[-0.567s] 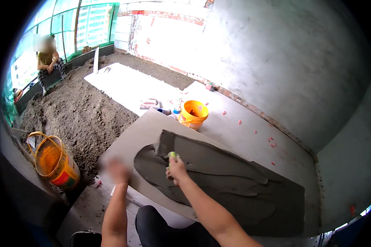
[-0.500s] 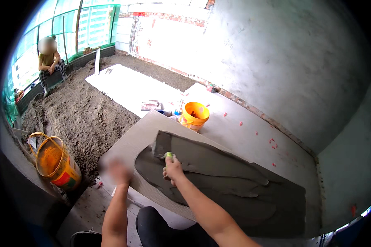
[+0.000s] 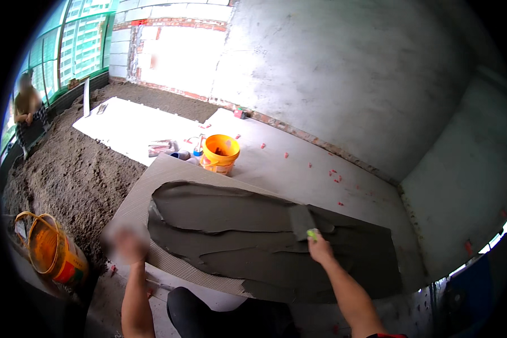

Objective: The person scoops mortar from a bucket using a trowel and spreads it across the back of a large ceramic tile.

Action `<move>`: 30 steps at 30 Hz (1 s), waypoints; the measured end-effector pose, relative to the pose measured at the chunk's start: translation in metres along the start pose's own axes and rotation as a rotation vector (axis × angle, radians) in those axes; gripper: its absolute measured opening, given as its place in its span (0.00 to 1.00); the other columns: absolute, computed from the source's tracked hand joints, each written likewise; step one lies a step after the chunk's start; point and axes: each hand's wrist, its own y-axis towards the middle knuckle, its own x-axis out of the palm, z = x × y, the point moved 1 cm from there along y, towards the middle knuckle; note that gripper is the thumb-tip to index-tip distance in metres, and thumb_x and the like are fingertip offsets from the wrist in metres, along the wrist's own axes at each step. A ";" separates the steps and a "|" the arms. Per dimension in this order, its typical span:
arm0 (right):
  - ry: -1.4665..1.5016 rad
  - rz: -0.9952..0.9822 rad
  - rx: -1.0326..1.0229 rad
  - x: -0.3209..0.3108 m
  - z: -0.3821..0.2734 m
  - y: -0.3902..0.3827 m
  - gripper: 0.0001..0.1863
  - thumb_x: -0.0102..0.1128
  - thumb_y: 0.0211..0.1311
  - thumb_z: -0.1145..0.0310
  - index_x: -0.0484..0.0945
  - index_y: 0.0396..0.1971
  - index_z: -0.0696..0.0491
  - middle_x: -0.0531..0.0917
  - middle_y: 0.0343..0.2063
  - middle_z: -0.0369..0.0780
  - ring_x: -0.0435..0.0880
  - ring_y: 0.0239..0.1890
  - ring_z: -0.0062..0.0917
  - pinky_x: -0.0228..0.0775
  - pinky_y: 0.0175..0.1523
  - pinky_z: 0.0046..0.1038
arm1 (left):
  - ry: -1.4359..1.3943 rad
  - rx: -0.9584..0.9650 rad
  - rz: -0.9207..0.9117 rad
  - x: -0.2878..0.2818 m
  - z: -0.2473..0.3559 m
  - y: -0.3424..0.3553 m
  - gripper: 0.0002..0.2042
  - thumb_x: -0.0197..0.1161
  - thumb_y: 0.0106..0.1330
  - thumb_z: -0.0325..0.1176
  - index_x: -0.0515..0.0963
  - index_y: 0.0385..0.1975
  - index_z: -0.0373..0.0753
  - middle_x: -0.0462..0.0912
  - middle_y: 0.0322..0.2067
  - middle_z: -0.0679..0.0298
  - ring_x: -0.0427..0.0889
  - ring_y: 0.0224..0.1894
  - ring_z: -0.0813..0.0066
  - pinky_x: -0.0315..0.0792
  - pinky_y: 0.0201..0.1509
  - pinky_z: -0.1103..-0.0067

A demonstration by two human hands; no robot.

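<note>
A large tile [image 3: 134, 207] lies in front of me, its ribbed back facing up. Dark grey mortar [image 3: 219, 209] coats most of it in long ridges and smears, with a bare margin along the left end and near edge. My right hand [image 3: 319, 248] is closed around the green handle of a trowel [image 3: 301, 221], whose flat blade rests on the mortar right of the middle. At the tile's left end is my left hand [image 3: 130, 247], by the bare edge; its fingers are blurred, so whether it grips the edge is unclear.
An orange bucket [image 3: 220, 153] stands beyond the tile, beside small tools. Another orange bucket [image 3: 55, 249] leans at the left. Loose sandy mix [image 3: 67, 163] covers the left floor, pale laid tiles [image 3: 276, 164] carry red clips, and a person [image 3: 28, 112] sits far left.
My right hand has swept the trowel rightward along the mortar, from the far left part to right of the middle. The view has turned right. My left hand stays by the tile's left end.
</note>
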 end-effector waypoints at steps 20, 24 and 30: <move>0.266 -0.093 -0.507 0.056 -0.185 0.025 0.28 0.45 0.65 0.52 0.64 0.61 0.49 0.79 0.41 0.53 0.79 0.42 0.46 0.71 0.48 0.39 | -0.075 -0.381 -0.334 -0.076 0.049 0.050 0.12 0.48 0.65 0.35 0.69 0.45 0.40 0.69 0.51 0.57 0.64 0.57 0.58 0.55 0.61 0.63; 0.095 -0.162 -0.354 0.047 -0.169 0.082 0.29 0.46 0.62 0.50 0.66 0.59 0.51 0.78 0.45 0.52 0.76 0.48 0.48 0.67 0.54 0.42 | -0.077 -0.328 -0.306 -0.077 0.030 0.045 0.12 0.48 0.65 0.34 0.69 0.46 0.39 0.69 0.50 0.56 0.65 0.55 0.56 0.56 0.60 0.64; 0.016 -0.045 -0.258 -0.004 -0.009 0.145 0.27 0.50 0.60 0.51 0.70 0.55 0.52 0.79 0.42 0.54 0.77 0.46 0.50 0.69 0.52 0.43 | -0.024 -0.303 -0.360 -0.080 0.042 0.045 0.12 0.47 0.66 0.34 0.69 0.46 0.37 0.69 0.51 0.54 0.66 0.55 0.54 0.58 0.59 0.65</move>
